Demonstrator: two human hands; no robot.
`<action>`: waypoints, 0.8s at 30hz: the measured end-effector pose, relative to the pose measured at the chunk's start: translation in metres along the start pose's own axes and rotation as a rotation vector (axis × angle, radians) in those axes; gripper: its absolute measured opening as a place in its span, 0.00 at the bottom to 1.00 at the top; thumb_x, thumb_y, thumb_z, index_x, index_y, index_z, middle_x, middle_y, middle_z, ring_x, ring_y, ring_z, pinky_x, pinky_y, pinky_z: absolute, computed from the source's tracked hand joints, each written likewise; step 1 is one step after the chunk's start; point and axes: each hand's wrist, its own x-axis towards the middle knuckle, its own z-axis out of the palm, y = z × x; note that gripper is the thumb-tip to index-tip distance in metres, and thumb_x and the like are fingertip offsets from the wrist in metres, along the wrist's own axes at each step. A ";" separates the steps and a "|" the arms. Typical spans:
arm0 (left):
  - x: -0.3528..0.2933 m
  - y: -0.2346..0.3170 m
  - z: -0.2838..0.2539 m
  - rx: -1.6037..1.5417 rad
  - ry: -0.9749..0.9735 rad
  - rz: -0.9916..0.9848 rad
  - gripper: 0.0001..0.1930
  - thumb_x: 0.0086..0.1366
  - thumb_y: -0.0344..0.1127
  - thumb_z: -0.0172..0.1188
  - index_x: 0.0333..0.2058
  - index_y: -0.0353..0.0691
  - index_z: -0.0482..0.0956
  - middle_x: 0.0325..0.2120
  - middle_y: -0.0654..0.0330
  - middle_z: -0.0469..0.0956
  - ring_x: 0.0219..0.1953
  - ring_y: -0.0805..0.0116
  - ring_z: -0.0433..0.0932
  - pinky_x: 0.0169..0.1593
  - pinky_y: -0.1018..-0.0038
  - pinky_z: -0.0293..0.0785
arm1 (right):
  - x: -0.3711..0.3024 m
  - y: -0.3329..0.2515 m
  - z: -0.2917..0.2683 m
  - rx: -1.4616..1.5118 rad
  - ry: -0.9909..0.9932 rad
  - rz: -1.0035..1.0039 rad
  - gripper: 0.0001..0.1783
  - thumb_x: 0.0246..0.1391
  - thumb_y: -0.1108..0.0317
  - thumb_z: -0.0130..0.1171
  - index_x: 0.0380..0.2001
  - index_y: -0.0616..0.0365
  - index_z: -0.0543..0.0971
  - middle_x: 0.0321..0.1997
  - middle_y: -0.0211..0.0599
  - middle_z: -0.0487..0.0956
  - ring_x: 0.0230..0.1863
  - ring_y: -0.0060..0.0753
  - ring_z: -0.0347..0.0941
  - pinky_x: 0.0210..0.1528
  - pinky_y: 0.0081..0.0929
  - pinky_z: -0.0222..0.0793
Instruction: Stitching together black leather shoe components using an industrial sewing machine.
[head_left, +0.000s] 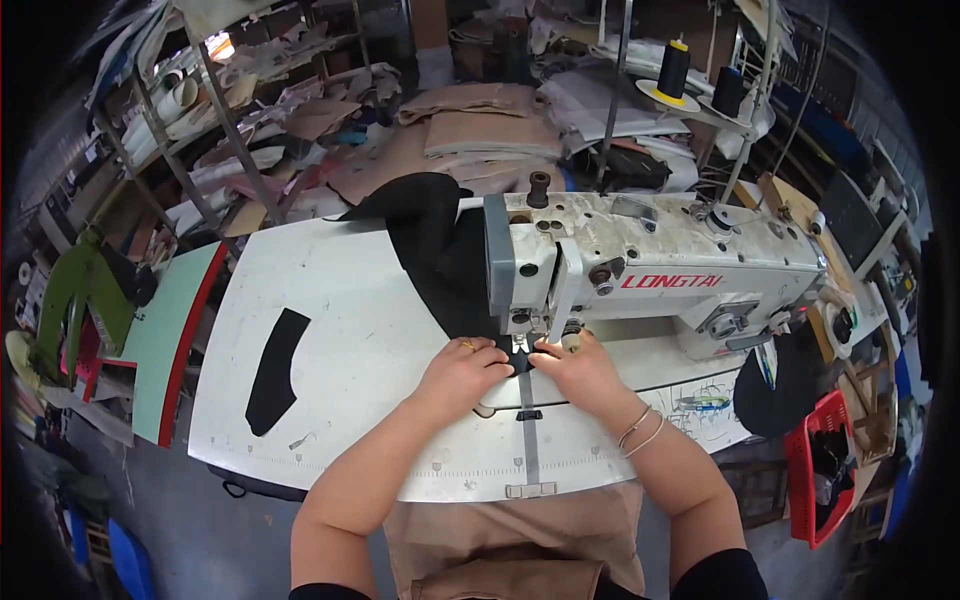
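Note:
A white sewing machine [655,268] stands on a pale table, its presser foot [520,342] low over black fabric [425,240]. Most of that cloth lies bunched to the left of and behind the needle area. My left hand [462,374] is closed on the near edge of the fabric, just left of the foot. Right of the foot, my right hand [580,372] pinches the same edge, fingertips close to the needle. Both hands partly cover the cloth between them. A separate curved black fabric piece [275,370] lies flat on the table's left side.
The white tabletop [350,320] has a printed ruler along its front edge. A red basket [822,470] with dark scraps stands at the right. Thread cones [673,72] sit on a rack behind. At the left is a green machine [85,300]; stacked material [490,130] fills the back.

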 end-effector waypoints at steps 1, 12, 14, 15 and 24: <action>0.000 -0.002 0.001 0.002 0.001 0.000 0.11 0.51 0.31 0.55 0.34 0.47 0.80 0.37 0.68 0.77 0.48 0.66 0.73 0.50 0.70 0.68 | 0.001 0.000 0.001 0.000 0.002 -0.002 0.12 0.43 0.74 0.53 0.34 0.52 0.77 0.35 0.31 0.76 0.35 0.38 0.71 0.44 0.35 0.66; 0.006 -0.010 0.016 0.045 0.091 -0.091 0.11 0.51 0.32 0.59 0.34 0.50 0.82 0.39 0.71 0.80 0.45 0.67 0.75 0.48 0.73 0.71 | -0.002 0.011 0.012 -0.083 -0.103 0.160 0.16 0.43 0.71 0.55 0.39 0.49 0.79 0.28 0.40 0.72 0.33 0.41 0.70 0.36 0.35 0.68; 0.007 -0.009 0.019 0.024 0.092 -0.109 0.11 0.50 0.32 0.59 0.35 0.50 0.82 0.39 0.71 0.80 0.46 0.67 0.75 0.48 0.73 0.71 | -0.013 0.010 -0.003 -0.128 -0.005 0.147 0.15 0.44 0.71 0.55 0.38 0.51 0.79 0.30 0.41 0.73 0.34 0.42 0.71 0.37 0.35 0.68; 0.004 -0.010 0.017 0.013 0.092 -0.136 0.12 0.50 0.31 0.60 0.35 0.50 0.82 0.40 0.71 0.80 0.46 0.67 0.75 0.48 0.73 0.71 | -0.018 0.006 -0.014 -0.164 0.097 0.123 0.14 0.44 0.71 0.55 0.38 0.54 0.79 0.32 0.42 0.75 0.36 0.43 0.72 0.38 0.35 0.69; 0.002 -0.011 0.018 0.035 0.009 -0.146 0.14 0.53 0.33 0.57 0.40 0.51 0.81 0.44 0.71 0.78 0.50 0.66 0.72 0.48 0.73 0.71 | -0.157 0.066 -0.094 -0.280 0.484 0.819 0.21 0.51 0.70 0.59 0.48 0.64 0.70 0.53 0.50 0.69 0.57 0.55 0.63 0.58 0.41 0.60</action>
